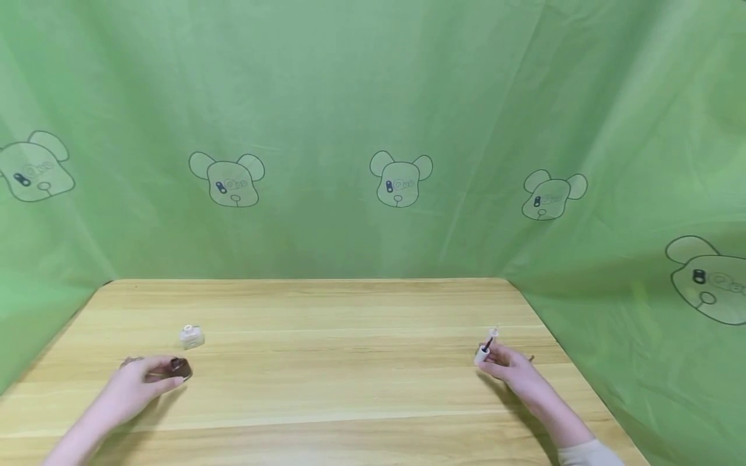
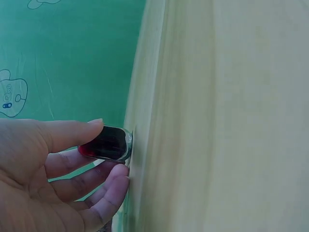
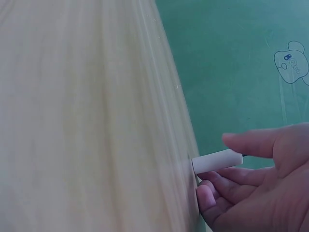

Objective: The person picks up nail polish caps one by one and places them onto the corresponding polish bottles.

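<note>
My left hand [image 1: 136, 385] is at the left of the wooden table and grips a dark red nail polish bottle [image 2: 106, 143] between thumb and fingers, its glass base right at the tabletop. Just beyond it stands a clear glass bottle [image 1: 192, 338] with a white neck. Over at the right, my right hand [image 1: 515, 374] pinches a white nail polish cap [image 3: 217, 162] low by the table surface. A dark brush [image 1: 488, 343] points up out of this cap. Behind the cap, a small pale, clear piece [image 1: 493, 332] shows past the fingers.
The wooden table [image 1: 326, 362] has its far edge along a green curtain [image 1: 326, 97] printed with bear heads. The curtain also flanks the table on both sides. Part of a brownish thing [image 1: 131, 360] shows behind the left hand, and a thin dark tip [image 1: 531, 358] behind the right.
</note>
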`<act>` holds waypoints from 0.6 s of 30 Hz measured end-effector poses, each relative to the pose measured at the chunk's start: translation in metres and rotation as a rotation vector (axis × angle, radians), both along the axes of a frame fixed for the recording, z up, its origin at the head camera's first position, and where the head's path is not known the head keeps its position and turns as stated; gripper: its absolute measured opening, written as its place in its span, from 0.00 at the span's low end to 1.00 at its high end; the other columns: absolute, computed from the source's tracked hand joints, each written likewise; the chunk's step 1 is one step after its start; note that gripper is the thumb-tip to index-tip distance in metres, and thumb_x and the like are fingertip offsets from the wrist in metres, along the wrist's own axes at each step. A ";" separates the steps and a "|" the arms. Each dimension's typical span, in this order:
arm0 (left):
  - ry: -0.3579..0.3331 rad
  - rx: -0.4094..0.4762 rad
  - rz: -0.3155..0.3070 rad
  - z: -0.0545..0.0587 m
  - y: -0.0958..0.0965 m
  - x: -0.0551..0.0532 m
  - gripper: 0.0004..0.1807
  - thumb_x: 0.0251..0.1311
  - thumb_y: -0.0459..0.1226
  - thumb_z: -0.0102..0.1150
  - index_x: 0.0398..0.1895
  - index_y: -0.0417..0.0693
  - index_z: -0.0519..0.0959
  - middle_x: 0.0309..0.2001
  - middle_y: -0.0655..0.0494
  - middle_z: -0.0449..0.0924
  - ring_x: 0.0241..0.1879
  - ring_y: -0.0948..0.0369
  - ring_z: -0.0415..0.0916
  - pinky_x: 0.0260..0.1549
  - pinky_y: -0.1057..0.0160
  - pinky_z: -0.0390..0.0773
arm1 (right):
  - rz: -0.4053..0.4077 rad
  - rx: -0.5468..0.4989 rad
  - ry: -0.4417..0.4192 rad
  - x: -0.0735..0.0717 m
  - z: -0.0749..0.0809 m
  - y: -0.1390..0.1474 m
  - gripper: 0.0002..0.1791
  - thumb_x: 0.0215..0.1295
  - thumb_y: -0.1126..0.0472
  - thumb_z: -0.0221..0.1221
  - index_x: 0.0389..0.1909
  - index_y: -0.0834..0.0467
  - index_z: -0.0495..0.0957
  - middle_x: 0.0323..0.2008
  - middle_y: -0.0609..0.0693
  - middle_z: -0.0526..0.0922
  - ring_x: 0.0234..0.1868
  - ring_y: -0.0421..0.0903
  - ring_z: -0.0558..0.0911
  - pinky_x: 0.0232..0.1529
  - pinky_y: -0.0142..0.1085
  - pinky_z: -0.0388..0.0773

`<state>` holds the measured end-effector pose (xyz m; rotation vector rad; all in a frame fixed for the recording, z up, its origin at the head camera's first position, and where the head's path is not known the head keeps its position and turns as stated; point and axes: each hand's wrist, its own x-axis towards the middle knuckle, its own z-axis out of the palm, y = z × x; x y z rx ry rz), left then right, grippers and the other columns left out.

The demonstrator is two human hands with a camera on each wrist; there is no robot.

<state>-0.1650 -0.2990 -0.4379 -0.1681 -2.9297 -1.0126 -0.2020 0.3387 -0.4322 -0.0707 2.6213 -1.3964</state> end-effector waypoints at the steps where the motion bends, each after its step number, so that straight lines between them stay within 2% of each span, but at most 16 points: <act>1: -0.005 -0.002 0.003 0.000 0.000 0.000 0.28 0.57 0.40 0.66 0.52 0.25 0.75 0.43 0.32 0.83 0.37 0.50 0.85 0.45 0.40 0.77 | -0.002 0.003 0.002 0.000 0.000 0.000 0.33 0.71 0.62 0.52 0.66 0.80 0.54 0.63 0.76 0.66 0.65 0.67 0.69 0.66 0.52 0.69; 5: -0.056 0.056 0.003 0.000 0.001 0.000 0.26 0.59 0.40 0.65 0.53 0.26 0.75 0.41 0.38 0.86 0.28 0.62 0.79 0.37 0.56 0.77 | -0.016 -0.005 0.005 0.000 -0.002 0.001 0.30 0.70 0.63 0.53 0.65 0.79 0.58 0.62 0.74 0.70 0.62 0.63 0.74 0.57 0.36 0.77; 7: -0.093 0.099 -0.005 0.001 0.002 0.000 0.26 0.60 0.39 0.64 0.54 0.26 0.75 0.41 0.40 0.86 0.25 0.66 0.76 0.27 0.65 0.75 | -0.027 -0.013 0.002 0.000 -0.003 0.001 0.29 0.70 0.63 0.54 0.64 0.78 0.61 0.60 0.73 0.72 0.59 0.60 0.77 0.52 0.29 0.77; 9: -0.128 0.142 -0.007 0.002 0.002 -0.001 0.26 0.61 0.39 0.63 0.55 0.26 0.74 0.43 0.38 0.85 0.25 0.67 0.75 0.25 0.68 0.75 | -0.039 -0.018 -0.005 0.000 -0.004 0.001 0.29 0.69 0.63 0.55 0.64 0.76 0.62 0.60 0.71 0.73 0.56 0.54 0.79 0.49 0.25 0.75; 13: -0.168 0.170 0.000 0.003 0.002 -0.003 0.27 0.61 0.40 0.63 0.57 0.26 0.73 0.48 0.34 0.83 0.28 0.66 0.77 0.27 0.69 0.77 | -0.056 -0.028 -0.017 -0.001 -0.005 0.000 0.28 0.69 0.62 0.55 0.65 0.74 0.64 0.60 0.69 0.74 0.55 0.48 0.79 0.49 0.25 0.74; 18: -0.168 0.174 0.019 0.002 0.006 -0.005 0.28 0.60 0.41 0.63 0.58 0.28 0.73 0.44 0.40 0.85 0.26 0.66 0.76 0.29 0.69 0.74 | -0.056 -0.016 -0.017 -0.003 -0.005 0.000 0.29 0.70 0.59 0.55 0.66 0.71 0.64 0.62 0.68 0.73 0.61 0.59 0.76 0.53 0.35 0.77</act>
